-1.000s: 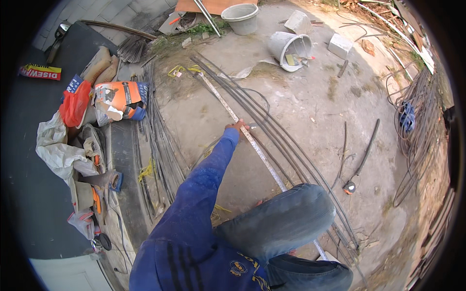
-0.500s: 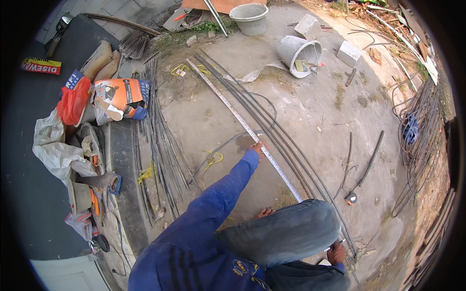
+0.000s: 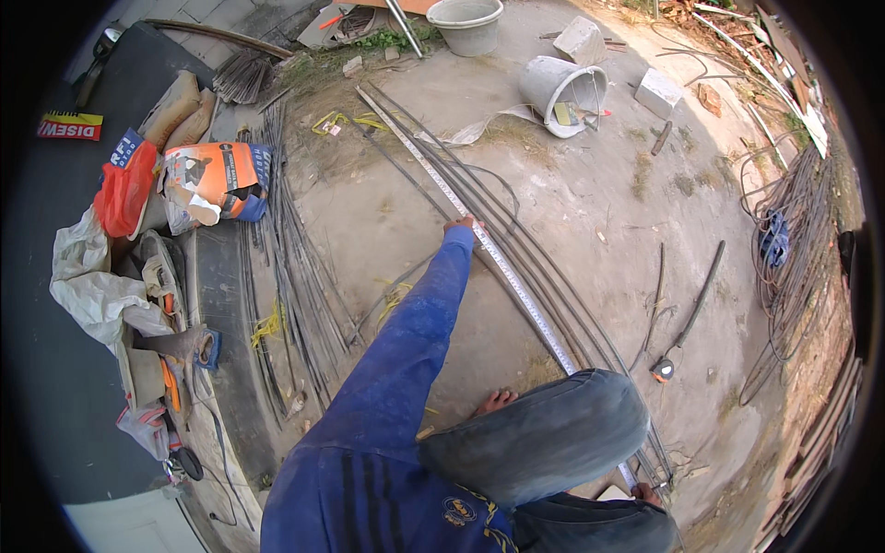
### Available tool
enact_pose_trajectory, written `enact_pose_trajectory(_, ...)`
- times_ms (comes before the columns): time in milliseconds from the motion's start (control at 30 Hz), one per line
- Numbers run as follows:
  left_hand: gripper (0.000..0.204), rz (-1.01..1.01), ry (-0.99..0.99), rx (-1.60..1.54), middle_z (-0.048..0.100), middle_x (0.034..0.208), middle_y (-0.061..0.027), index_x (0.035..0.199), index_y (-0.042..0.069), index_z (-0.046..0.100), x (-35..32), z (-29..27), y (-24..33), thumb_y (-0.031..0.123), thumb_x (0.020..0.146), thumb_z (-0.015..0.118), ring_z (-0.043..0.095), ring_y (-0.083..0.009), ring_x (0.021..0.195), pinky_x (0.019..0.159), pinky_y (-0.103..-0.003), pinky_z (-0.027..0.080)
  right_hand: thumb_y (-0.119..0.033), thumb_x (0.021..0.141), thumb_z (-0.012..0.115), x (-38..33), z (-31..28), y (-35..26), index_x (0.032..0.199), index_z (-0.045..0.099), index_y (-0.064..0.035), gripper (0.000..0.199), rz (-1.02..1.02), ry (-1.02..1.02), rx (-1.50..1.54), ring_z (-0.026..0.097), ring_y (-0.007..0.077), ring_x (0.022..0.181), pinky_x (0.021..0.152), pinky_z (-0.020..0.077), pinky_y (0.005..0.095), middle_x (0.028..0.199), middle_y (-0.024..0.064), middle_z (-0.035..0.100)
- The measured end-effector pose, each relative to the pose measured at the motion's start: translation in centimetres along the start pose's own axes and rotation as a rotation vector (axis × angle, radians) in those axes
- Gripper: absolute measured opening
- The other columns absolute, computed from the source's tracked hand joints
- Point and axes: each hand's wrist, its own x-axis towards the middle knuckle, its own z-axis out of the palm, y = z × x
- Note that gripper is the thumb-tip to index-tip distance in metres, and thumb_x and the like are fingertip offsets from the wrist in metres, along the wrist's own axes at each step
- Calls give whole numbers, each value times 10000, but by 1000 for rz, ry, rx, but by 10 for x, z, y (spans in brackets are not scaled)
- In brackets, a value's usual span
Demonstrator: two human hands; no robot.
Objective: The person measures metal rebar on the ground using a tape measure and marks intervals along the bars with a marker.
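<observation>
My left hand (image 3: 461,223), at the end of a blue sleeve, reaches forward and rests on a long white measuring tape (image 3: 516,281). The tape lies along a bundle of long steel bars (image 3: 553,276) on the concrete ground. My right hand (image 3: 648,495) shows only as a sliver behind my bent knee, at the near end of the bars and tape. How it grips is hidden. A bare foot (image 3: 496,401) stands beside the bars.
Thin rods (image 3: 295,276) lie in a pile at the left beside sacks and an orange bag (image 3: 217,180). A tipped bucket (image 3: 564,92), an upright bucket (image 3: 466,23) and concrete blocks (image 3: 659,92) sit at the back. A tape case (image 3: 662,370), a metal bar (image 3: 701,295) and wire coils (image 3: 784,249) are at the right.
My view has shifted. My left hand stays on the tape and now reaches farther along it than half a second ago. My right hand came into view at the lower right.
</observation>
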Motion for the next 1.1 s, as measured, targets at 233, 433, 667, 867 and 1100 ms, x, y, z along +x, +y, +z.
enact_pose_trajectory(233,236,51,-30,532,705,844,-125,1013,34,607,45,-41,-30,219,896,693,696,-264,669,603,-433,576,-234,838,690,28,-14,-30,925,642,-159,125,-98,3,103,685,381,773,635,496,493,763,141,688)
enact_pose_trajectory(433,253,58,-50,626,668,968,-113,1107,82,612,29,-46,-36,238,916,665,665,-232,813,675,-376,537,-195,839,673,35,-24,-20,915,664,-155,86,-159,37,60,674,385,762,643,489,503,752,149,681)
enact_pose_trajectory(667,376,-123,-4,600,604,1251,-98,1317,150,567,-19,-18,-30,209,951,631,625,-248,1081,885,-334,518,-172,836,667,20,-30,-46,922,698,-147,95,-67,151,24,664,430,795,676,499,529,796,204,684)
enact_pose_trajectory(867,441,-78,109,701,660,1140,-80,1352,125,517,-5,-3,-38,265,951,639,698,-213,864,698,-358,570,-153,821,684,26,-27,-31,916,712,-149,100,-99,147,77,681,408,817,692,520,501,818,195,698)
enact_pose_trajectory(1100,565,-225,-364,679,280,1618,-52,1579,148,170,12,-48,-47,344,1074,332,480,-286,1366,490,-249,420,-272,880,630,46,-75,-70,976,682,-166,152,45,139,56,670,419,830,712,515,526,854,186,700)
